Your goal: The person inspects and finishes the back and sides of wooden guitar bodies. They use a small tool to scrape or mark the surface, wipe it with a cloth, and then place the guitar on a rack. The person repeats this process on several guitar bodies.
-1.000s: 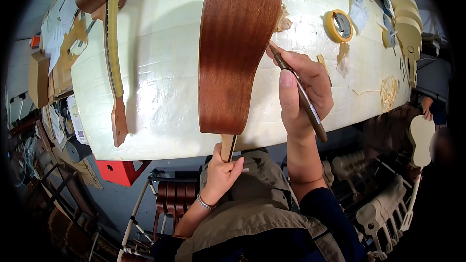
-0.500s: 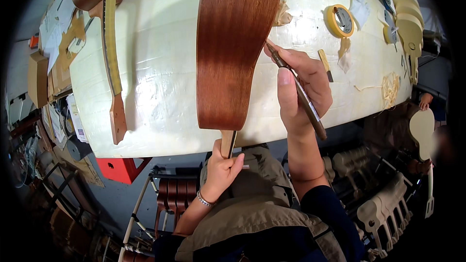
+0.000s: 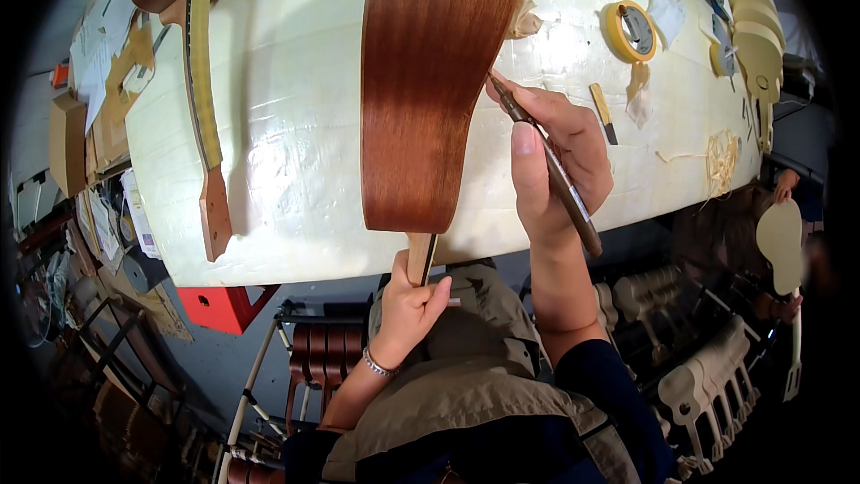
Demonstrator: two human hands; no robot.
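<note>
A reddish-brown wooden ukulele (image 3: 417, 99) stands on its edge over the table, its curved side facing up and its neck pointing toward me. My left hand (image 3: 408, 309) is wrapped round the pale neck just below the body. Between thumb and fingers, my right hand (image 3: 564, 152) grips a brown marker pen (image 3: 560, 175). The pen's tip meets the right edge of the body at the waist curve, apparently touching it. The far end of the body runs out of the picture.
Another ukulele (image 3: 202, 99) with tape along its fingerboard lies at the left. Yellow tape (image 3: 630, 31), a small wooden-handled blade (image 3: 603, 114) and tangled string (image 3: 719, 161) lie to the right. Below the table are a red box (image 3: 215, 306) and racks of instruments (image 3: 327, 358). Another person's hand (image 3: 786, 185) shows far right.
The view has shifted very slightly, and the ukulele's near end sits a little higher in the picture. Both hands keep their grips, and the pen tip stays at the waist edge.
</note>
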